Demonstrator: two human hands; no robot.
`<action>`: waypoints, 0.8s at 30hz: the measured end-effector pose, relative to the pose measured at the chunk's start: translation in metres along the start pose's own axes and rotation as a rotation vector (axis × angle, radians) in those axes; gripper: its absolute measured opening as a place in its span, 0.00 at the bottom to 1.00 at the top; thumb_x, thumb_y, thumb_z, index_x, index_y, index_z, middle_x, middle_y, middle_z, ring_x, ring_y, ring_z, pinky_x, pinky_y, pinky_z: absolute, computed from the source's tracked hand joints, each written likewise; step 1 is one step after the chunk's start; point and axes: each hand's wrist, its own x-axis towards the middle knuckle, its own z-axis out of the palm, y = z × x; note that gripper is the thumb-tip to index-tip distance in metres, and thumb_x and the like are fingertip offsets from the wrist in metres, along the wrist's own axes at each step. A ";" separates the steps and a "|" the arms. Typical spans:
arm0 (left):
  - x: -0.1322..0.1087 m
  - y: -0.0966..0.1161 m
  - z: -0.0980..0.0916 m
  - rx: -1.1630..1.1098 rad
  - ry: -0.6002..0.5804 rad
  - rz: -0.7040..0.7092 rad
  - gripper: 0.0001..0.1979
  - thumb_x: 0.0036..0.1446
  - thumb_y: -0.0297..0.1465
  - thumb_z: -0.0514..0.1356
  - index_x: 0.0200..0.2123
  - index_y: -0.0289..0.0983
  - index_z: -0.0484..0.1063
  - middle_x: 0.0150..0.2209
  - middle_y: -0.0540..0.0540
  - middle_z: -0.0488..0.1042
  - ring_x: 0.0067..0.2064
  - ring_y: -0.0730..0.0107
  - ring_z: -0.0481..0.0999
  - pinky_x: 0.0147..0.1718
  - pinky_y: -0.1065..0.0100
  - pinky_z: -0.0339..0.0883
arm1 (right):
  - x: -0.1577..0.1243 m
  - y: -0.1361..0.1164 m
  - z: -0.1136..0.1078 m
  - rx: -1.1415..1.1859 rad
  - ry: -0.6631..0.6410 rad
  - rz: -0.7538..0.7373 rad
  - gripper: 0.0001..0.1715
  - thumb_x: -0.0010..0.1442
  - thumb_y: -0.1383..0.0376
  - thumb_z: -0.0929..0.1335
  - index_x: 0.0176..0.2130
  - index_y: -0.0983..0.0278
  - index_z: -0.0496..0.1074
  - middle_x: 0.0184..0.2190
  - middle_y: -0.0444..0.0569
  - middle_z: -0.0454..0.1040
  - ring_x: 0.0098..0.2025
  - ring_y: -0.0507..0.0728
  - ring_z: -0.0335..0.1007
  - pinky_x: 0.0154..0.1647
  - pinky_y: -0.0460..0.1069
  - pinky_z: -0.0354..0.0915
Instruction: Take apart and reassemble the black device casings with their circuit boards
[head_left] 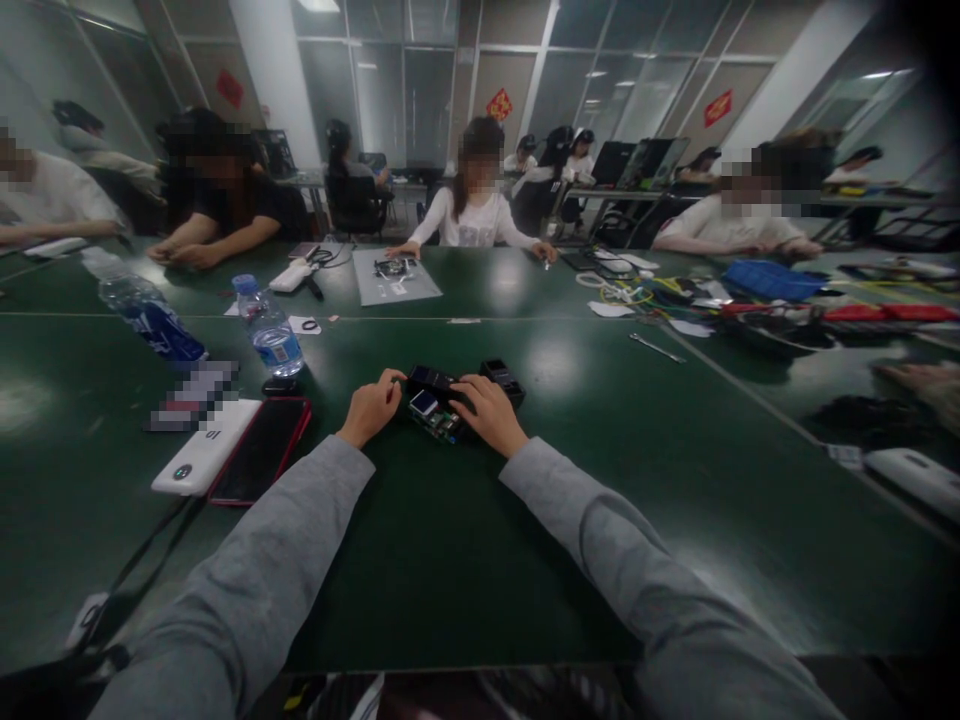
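Note:
On the green table, a circuit board with a small screen lies in front of a black case part. My left hand is at the left end of that case part, its index finger reaching the edge and the other fingers curled. Over the right end of the same part lies my right hand, fingers spread and bent, with its thumb near the board. A second black case part sits just behind my right hand. Exactly where my right fingertips touch is hard to make out.
At the left are a red-edged phone, a white power bank and two bottles, the nearer one clear. A wrench and tangled cables lie to the right. People sit across the table.

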 end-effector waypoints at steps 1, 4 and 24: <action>0.000 0.000 0.000 0.000 0.001 0.002 0.14 0.72 0.35 0.47 0.51 0.41 0.70 0.32 0.48 0.78 0.26 0.65 0.76 0.28 0.68 0.62 | 0.001 0.000 0.001 -0.002 0.022 0.013 0.23 0.71 0.57 0.65 0.61 0.62 0.67 0.58 0.58 0.69 0.61 0.65 0.65 0.59 0.63 0.67; 0.002 0.002 -0.001 0.018 -0.008 -0.016 0.14 0.71 0.34 0.48 0.52 0.41 0.70 0.31 0.48 0.78 0.28 0.64 0.77 0.28 0.68 0.62 | 0.004 0.001 0.005 0.026 -0.004 0.031 0.32 0.70 0.57 0.66 0.68 0.61 0.58 0.65 0.59 0.61 0.65 0.66 0.60 0.61 0.63 0.66; 0.000 0.000 -0.001 0.004 -0.006 -0.100 0.14 0.71 0.34 0.49 0.54 0.41 0.70 0.30 0.47 0.77 0.30 0.62 0.77 0.32 0.67 0.60 | -0.015 0.009 -0.003 -0.163 0.406 0.268 0.27 0.70 0.59 0.62 0.64 0.64 0.63 0.54 0.61 0.66 0.54 0.66 0.65 0.51 0.60 0.68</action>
